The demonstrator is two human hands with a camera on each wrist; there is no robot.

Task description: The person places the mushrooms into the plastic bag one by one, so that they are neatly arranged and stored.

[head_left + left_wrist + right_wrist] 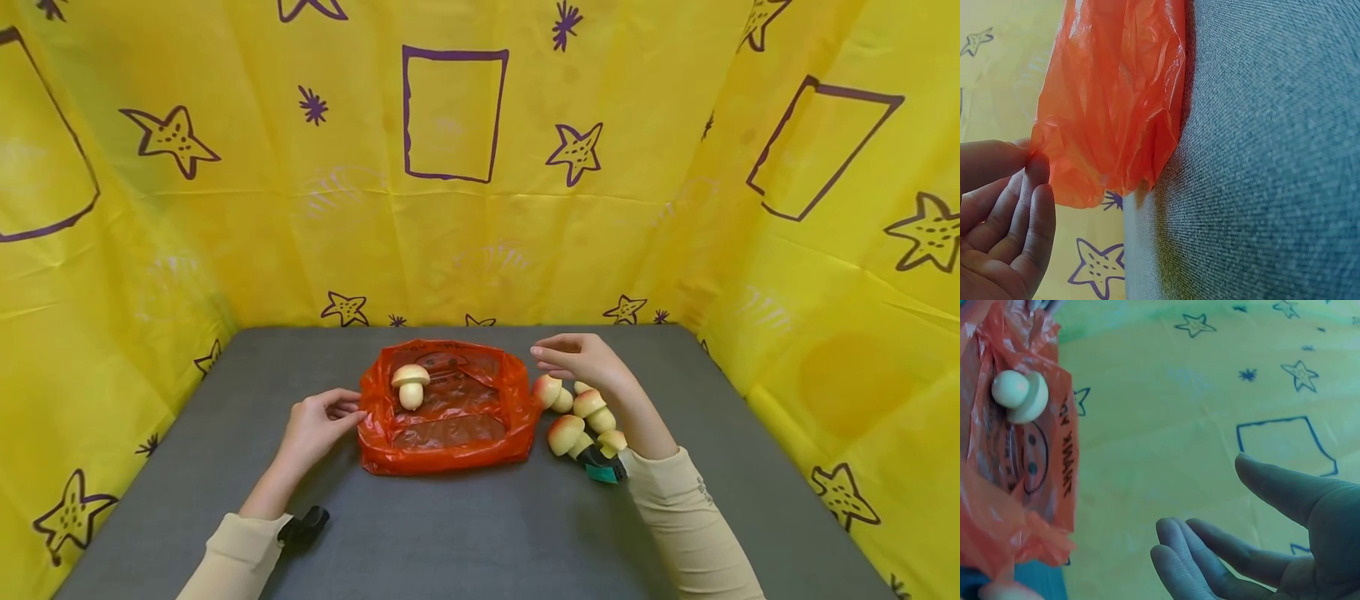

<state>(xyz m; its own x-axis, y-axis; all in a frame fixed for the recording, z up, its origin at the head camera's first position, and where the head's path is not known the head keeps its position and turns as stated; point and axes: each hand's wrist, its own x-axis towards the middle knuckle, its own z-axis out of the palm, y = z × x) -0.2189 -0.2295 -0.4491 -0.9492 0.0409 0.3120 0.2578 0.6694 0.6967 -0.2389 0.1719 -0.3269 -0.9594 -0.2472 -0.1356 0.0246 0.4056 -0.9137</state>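
A red plastic bag (450,457) lies spread open on the table, its rim folded up around a hollow. Inside it, toward the left, is one toy mushroom (411,387) with a pale cap and stem; the right wrist view shows this mushroom (1011,389) too. My left hand (318,429) pinches the bag's left edge between thumb and forefinger, as the left wrist view shows close up. My right hand (581,360) hovers past the bag's right rim, thumb and fingers apart with nothing between them. Below it sit several toy mushrooms (566,435) with reddish-yellow caps, partly hidden by the forearm.
The grey table (450,533) reaches back to a yellow cloth backdrop (450,225) with purple drawings, which also closes off both sides. A black wrist camera (306,527) is strapped at the left cuff, another dark one (602,467) at the right.
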